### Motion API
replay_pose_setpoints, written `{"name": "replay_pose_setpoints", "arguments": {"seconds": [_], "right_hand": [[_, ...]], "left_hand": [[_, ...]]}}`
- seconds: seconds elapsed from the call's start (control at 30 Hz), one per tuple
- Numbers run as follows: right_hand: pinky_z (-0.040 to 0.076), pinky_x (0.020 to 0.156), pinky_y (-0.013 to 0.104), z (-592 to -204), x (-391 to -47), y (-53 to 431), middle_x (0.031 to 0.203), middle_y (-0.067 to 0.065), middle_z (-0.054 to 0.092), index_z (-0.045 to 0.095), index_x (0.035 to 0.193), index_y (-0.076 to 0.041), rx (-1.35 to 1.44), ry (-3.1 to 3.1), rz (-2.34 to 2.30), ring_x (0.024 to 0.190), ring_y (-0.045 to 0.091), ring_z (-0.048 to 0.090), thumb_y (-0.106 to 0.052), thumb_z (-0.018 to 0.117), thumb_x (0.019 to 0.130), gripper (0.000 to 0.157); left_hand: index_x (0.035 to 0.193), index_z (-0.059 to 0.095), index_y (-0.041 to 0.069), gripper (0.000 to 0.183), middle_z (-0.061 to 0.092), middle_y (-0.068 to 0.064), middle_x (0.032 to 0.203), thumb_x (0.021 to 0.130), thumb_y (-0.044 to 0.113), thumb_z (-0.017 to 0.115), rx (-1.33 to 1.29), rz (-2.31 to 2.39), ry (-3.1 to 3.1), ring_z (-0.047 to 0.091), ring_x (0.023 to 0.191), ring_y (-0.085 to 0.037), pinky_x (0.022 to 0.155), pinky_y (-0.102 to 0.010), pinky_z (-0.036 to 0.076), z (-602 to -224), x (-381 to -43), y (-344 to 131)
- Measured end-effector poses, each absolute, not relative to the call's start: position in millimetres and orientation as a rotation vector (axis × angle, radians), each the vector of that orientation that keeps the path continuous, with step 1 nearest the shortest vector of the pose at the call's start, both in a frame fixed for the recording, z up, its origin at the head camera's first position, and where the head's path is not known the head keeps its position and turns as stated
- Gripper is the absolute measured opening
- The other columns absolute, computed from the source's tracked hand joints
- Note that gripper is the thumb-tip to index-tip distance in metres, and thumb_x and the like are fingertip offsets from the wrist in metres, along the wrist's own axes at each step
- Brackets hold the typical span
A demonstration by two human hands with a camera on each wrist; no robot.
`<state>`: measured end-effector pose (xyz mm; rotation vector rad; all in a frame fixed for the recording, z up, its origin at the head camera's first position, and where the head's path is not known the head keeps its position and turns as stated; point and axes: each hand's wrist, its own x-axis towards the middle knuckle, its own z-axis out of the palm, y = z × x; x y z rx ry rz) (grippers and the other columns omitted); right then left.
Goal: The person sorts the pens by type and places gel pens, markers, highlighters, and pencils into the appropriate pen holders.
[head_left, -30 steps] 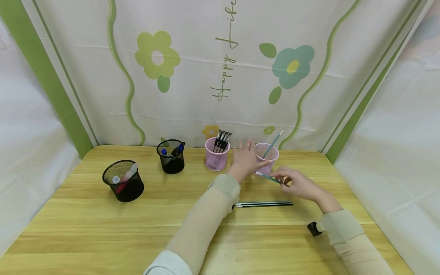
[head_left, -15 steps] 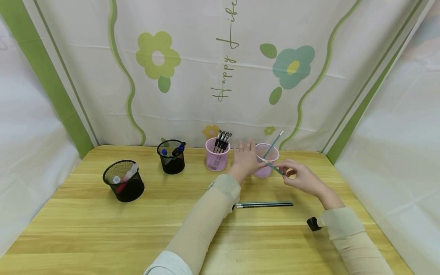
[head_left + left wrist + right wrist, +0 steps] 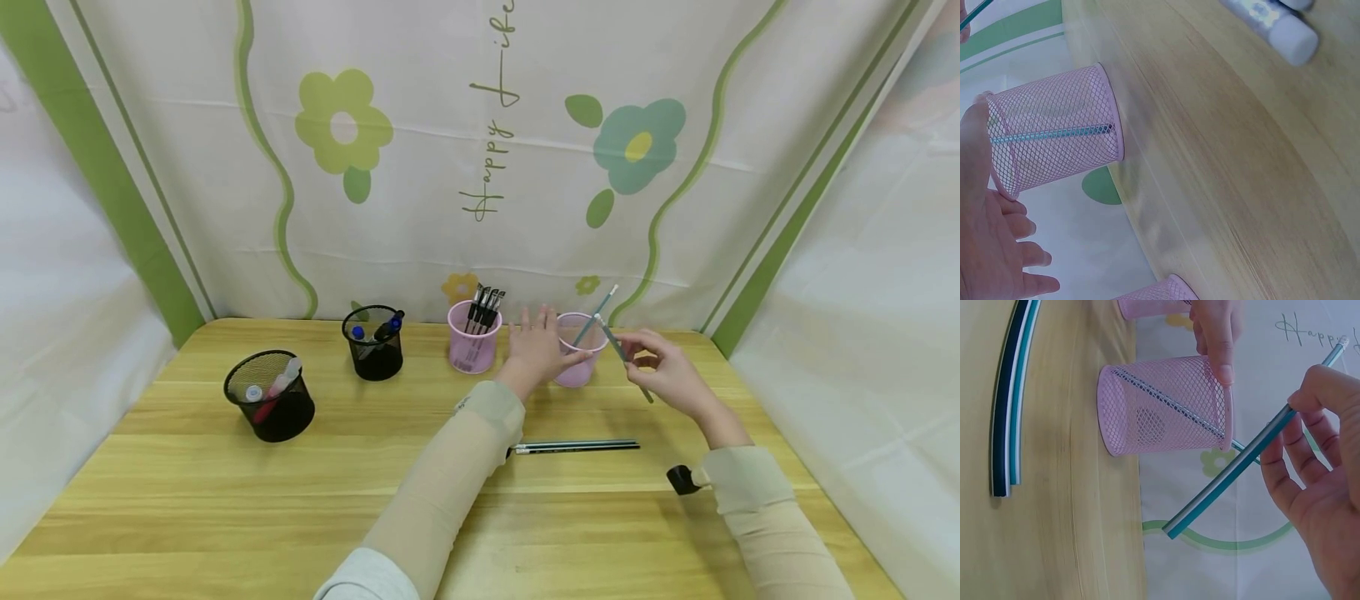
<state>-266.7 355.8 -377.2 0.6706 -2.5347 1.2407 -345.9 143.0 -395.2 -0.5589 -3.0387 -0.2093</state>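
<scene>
My left hand (image 3: 534,348) rests against the rim of a pink mesh pen holder (image 3: 573,372), its thumb across the near side and its other fingers spread straight. One teal pencil (image 3: 602,305) leans inside that holder, eraser end up. In my right hand (image 3: 667,377) I pinch another teal pencil (image 3: 1225,474) between thumb and fingers. It is tilted beside the holder's right rim, with its white eraser end up and its unsharpened end down. More pencils (image 3: 577,446) lie side by side on the table in front of the holder; my left sleeve comes close to their left ends.
To the left stands a second pink holder (image 3: 471,354) with several black pens (image 3: 486,308). Further left are two black mesh holders, one (image 3: 377,361) with blue-capped pens and one (image 3: 281,417) with a red and a white-capped item. A printed curtain (image 3: 420,208) hangs behind the table.
My right hand has raised its pencil from low before the pink holder to the right of its rim, turning it from nearly level to steep. My left hand has stayed put.
</scene>
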Motion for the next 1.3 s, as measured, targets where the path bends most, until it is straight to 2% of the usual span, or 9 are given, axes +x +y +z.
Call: {"name": "replay_pose_setpoints", "arguments": {"seconds": [0.13,0.3,0.4,0.57,0.7,0.87,1.03,1.3], "right_hand": [[0.052,0.083,0.015,-376.4,-269.0,355.2,0.106,0.011,0.059,0.060,0.132,0.010,0.627,-2.446,1.340,0.098,0.008,0.056,0.016,0.061,0.090,0.042],[0.052,0.084,0.013,-374.1,-272.7,355.6,0.105,0.001,0.060,0.055,0.134,0.015,0.547,-2.304,1.485,0.098,0.006,0.057,0.017,0.060,0.090,0.044],[0.052,0.085,0.014,-371.5,-275.6,354.9,0.105,-0.003,0.060,0.060,0.132,0.008,0.497,-2.213,1.580,0.099,0.008,0.057,0.017,0.060,0.091,0.042],[0.051,0.085,0.014,-367.6,-279.7,353.8,0.108,-0.002,0.062,0.069,0.126,-0.017,0.444,-2.081,1.702,0.099,0.010,0.058,0.017,0.060,0.092,0.049],[0.051,0.086,0.014,-364.8,-282.3,352.0,0.110,0.000,0.062,0.070,0.123,-0.021,0.426,-1.968,1.816,0.099,0.011,0.058,0.018,0.058,0.093,0.051],[0.054,0.083,0.017,-360.4,-287.0,346.3,0.109,0.005,0.058,0.070,0.123,-0.013,0.377,-1.706,2.044,0.098,0.014,0.057,0.022,0.055,0.094,0.048],[0.056,0.078,0.019,-354.6,-291.3,339.9,0.109,0.009,0.053,0.065,0.126,-0.004,0.268,-1.484,2.176,0.095,0.016,0.055,0.025,0.051,0.093,0.046],[0.056,0.074,0.022,-353.5,-303.0,329.3,0.109,0.010,0.053,0.059,0.122,-0.003,0.144,-1.293,2.243,0.094,0.017,0.053,0.026,0.049,0.093,0.042]], "left_hand": [[0.165,0.018,0.009,0.111,0.019,-0.009,0.170,0.088,0.087,0.036,-0.558,-0.210,-3.039,0.017,0.154,-0.038,0.120,-0.055,0.026,-394.9,-345.5,142.8],[0.165,0.018,0.009,0.110,0.019,-0.009,0.170,0.089,0.087,0.036,-0.563,-0.213,-3.032,0.017,0.154,-0.038,0.120,-0.056,0.025,-396.0,-345.7,142.9],[0.165,0.019,0.009,0.110,0.019,-0.009,0.170,0.089,0.087,0.036,-0.564,-0.215,-3.025,0.017,0.154,-0.038,0.119,-0.057,0.025,-397.1,-345.9,143.0],[0.165,0.019,0.009,0.111,0.019,-0.009,0.170,0.088,0.087,0.036,-0.561,-0.222,-3.021,0.017,0.154,-0.038,0.120,-0.056,0.025,-398.8,-346.5,143.6],[0.165,0.019,0.010,0.112,0.020,-0.008,0.170,0.087,0.088,0.037,-0.554,-0.222,-3.024,0.017,0.154,-0.037,0.120,-0.055,0.025,-398.9,-346.7,143.8],[0.165,0.019,0.010,0.111,0.019,-0.008,0.170,0.087,0.087,0.037,-0.548,-0.227,-3.032,0.017,0.154,-0.037,0.120,-0.055,0.025,-396.3,-345.7,142.9],[0.165,0.018,0.009,0.110,0.019,-0.009,0.170,0.089,0.086,0.038,-0.555,-0.245,-3.035,0.017,0.154,-0.038,0.120,-0.056,0.025,-394.8,-345.1,142.5],[0.165,0.018,0.009,0.111,0.019,-0.008,0.170,0.088,0.087,0.038,-0.547,-0.239,-3.035,0.017,0.155,-0.037,0.120,-0.056,0.024,-395.6,-345.5,143.1]]}}
